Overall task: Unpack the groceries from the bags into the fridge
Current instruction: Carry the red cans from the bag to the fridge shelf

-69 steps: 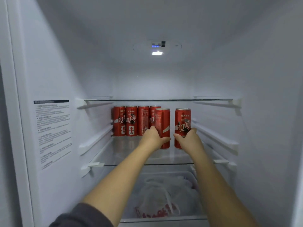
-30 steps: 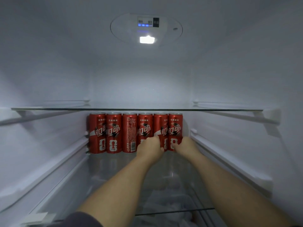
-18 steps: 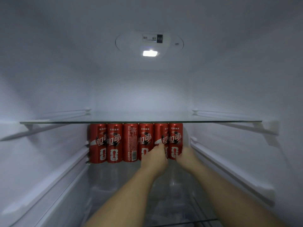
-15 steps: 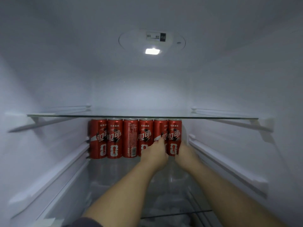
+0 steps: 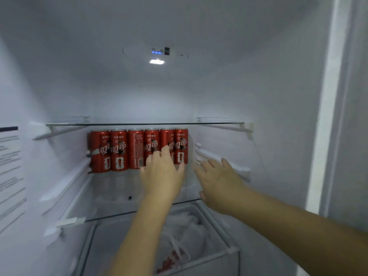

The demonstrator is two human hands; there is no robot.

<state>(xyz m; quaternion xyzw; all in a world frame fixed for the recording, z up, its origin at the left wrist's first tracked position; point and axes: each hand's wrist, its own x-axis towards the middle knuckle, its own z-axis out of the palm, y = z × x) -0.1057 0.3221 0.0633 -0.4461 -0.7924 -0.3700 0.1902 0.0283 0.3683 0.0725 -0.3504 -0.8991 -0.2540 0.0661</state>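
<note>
The head camera looks into an open fridge (image 5: 258, 86) with white walls, lit by a small lamp (image 5: 157, 61) on the ceiling beside a blue display. Six red cans (image 5: 119, 150) stand upright in a tight row at the back of a glass shelf (image 5: 111, 196), just under an upper glass shelf (image 5: 143, 123). The row starts by the left wall and ends short of the right wall. The left hand (image 5: 162, 174) reaches in over the shelf with its fingers loosely extended and holds nothing. Its fingertips overlap the lower part of the two right-most cans, but whether they touch the cans cannot be told. The right hand (image 5: 217, 180) hovers to the right of the row, apart from the cans, near the white rails of the right wall. Its fingers are spread and straight, and it grips nothing. Below the shelf, a clear drawer (image 5: 215, 222) holds a crumpled white plastic bag (image 5: 179, 236) with red print, blurred. A printed sticker (image 5: 10, 166) sits on the left wall, its text too blurred to read.
</note>
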